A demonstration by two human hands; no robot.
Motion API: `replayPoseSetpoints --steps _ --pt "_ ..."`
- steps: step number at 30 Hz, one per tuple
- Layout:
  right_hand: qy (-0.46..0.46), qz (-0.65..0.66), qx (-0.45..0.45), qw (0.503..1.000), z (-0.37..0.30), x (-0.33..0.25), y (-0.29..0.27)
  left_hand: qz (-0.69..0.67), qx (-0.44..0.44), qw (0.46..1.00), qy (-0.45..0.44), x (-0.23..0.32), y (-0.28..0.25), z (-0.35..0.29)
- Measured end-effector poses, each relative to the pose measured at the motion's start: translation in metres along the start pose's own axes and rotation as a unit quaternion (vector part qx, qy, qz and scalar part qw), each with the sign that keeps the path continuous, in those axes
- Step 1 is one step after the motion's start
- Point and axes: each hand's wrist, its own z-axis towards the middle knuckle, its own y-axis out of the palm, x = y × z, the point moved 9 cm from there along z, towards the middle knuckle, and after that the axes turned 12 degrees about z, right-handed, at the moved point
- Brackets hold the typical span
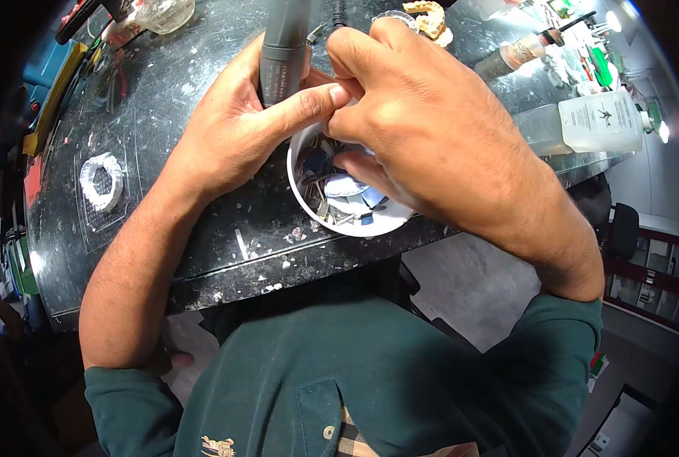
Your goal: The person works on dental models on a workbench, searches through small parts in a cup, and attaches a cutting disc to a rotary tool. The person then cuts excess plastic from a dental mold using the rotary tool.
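My left hand (pixel 229 129) is wrapped round a dark grey cylindrical handpiece (pixel 282 65), which points up and away and blurs toward its far end. My right hand (pixel 423 114) is closed in a pinch right beside the left thumb tip; whatever sits between its fingers is hidden. Both hands meet above the far side of a white round tub (pixel 303 190). Inside the tub lie several small metal bits, burs and blue-and-white pieces (pixel 343 190), partly covered by my right fingers. A black ribbed cord (pixel 339 12) shows just beyond the right knuckles.
On the dark, debris-specked bench (pixel 233 236), a white ring-shaped piece (pixel 102 183) lies at left. A dental cast (pixel 429 19) and a glass bowl (pixel 164 14) stand at the back. To the right are a clear bottle (pixel 591 124) and a brush-topped jar (pixel 518 53). The bench's front edge runs near me.
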Motion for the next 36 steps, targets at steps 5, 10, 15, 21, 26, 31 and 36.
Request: replayPoseSetpoints --steps 5,10,15,21,26,31,36 --pt "0.038 0.017 0.033 0.999 -0.004 0.001 0.002 -0.088 -0.018 0.996 -0.02 0.003 0.002 -0.001" --pt "0.103 -0.038 0.018 0.994 -0.007 0.0 0.01 -0.038 -0.023 0.998 -0.044 0.001 0.003 -0.001" --pt "0.124 0.08 0.029 0.989 -0.01 0.008 0.006 -0.014 -0.025 0.999 -0.046 -0.005 0.003 -0.002" --pt "0.155 0.466 0.072 0.868 -0.01 0.039 -0.021 -0.04 0.01 0.999 -0.018 -0.003 -0.005 -0.005" --pt "0.299 0.799 0.25 0.458 -0.014 0.125 0.001 -0.029 -0.019 0.999 -0.007 -0.002 0.0 0.003" --pt "0.288 0.691 0.056 0.661 0.059 0.142 0.027 -0.068 -0.001 0.997 -0.024 0.001 -0.001 0.002" --pt "0.142 0.689 0.089 0.706 0.134 0.183 0.089 -0.048 -0.012 0.998 -0.033 0.0 0.001 0.002"
